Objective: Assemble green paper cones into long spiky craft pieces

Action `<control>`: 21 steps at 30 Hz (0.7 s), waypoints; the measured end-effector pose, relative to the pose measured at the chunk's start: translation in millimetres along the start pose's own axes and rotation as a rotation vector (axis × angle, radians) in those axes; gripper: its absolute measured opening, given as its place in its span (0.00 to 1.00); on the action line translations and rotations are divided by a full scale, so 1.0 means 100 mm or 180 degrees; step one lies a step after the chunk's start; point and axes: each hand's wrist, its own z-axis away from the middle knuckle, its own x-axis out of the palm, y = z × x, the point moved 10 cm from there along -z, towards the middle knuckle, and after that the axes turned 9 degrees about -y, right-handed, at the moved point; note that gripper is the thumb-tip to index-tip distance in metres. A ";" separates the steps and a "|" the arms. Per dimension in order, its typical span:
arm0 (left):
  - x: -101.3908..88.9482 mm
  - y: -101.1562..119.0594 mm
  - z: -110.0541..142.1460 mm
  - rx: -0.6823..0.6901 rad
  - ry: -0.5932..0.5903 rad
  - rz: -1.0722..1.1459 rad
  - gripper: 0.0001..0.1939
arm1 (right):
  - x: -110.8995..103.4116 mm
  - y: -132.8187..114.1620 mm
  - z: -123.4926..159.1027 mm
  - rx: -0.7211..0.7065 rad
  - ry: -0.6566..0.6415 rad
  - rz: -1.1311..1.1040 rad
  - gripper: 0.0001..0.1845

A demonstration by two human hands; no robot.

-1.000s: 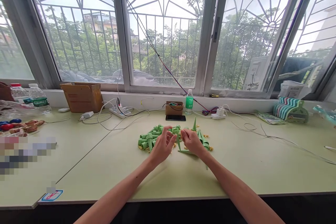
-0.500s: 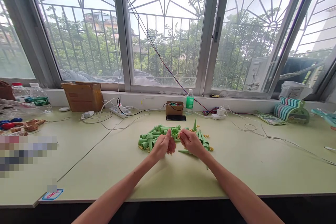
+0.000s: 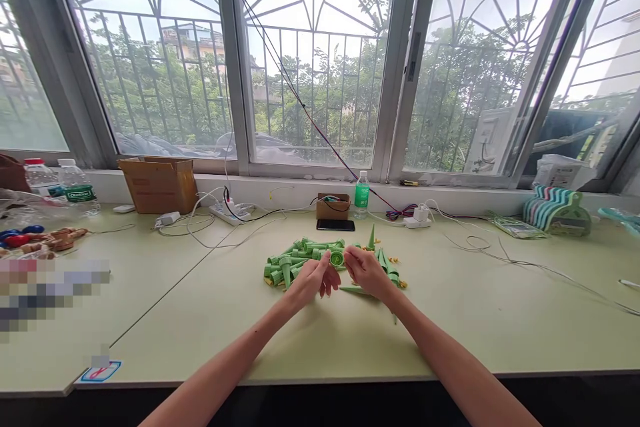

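Observation:
A green plastic spike [image 3: 337,258] with a hollow, cup-like end is in my left hand [image 3: 316,279], its round opening turned toward me. My left thumb and a finger grip its rim while the other fingers hang loosely. My right hand [image 3: 367,271] is closed in a pinch at the right side of that opening; whatever it holds is hidden by the fingers. A pile of similar green spikes [image 3: 278,273] lies behind and left of my left hand. More spikes [image 3: 383,260] lie beside my right hand, one standing point up, with small yellow pieces [image 3: 393,260] scattered around them.
Behind the pile are a phone [image 3: 336,225], a small cardboard box [image 3: 333,207] and a green-labelled bottle [image 3: 361,193]. A larger carton [image 3: 157,187], a power strip [image 3: 231,212] and loose cables stand at the back left. Striped plastic items [image 3: 555,211] stand at the right.
The spike pointed downward a second ago; its hollow end now faces me. My left hand has turned, with its thumb now at the rim. My right hand stays closed nearby.

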 end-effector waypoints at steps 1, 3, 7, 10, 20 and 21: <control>0.01 0.00 0.00 0.0010 -0.0018 -0.0039 0.38 | 0.00 0.01 0.00 0.0013 0.0000 -0.0007 0.20; 0.02 0.00 0.01 0.0024 -0.0049 -0.0105 0.38 | 0.00 0.03 0.00 0.0035 0.0000 -0.0026 0.20; 0.02 -0.01 0.01 0.0063 -0.0037 -0.0207 0.37 | -0.01 0.07 -0.01 0.0089 0.0013 -0.0050 0.20; 0.02 0.01 0.02 0.0079 0.0008 -0.0376 0.35 | -0.01 0.09 -0.01 0.0102 0.0022 -0.0002 0.20; 0.04 0.13 0.06 0.0498 -0.0047 -0.1086 0.29 | -0.04 0.10 -0.02 0.0109 0.0093 0.0201 0.21; 0.05 0.14 0.07 0.0538 -0.0061 -0.1143 0.28 | -0.04 0.10 -0.02 0.0115 0.0091 0.0225 0.21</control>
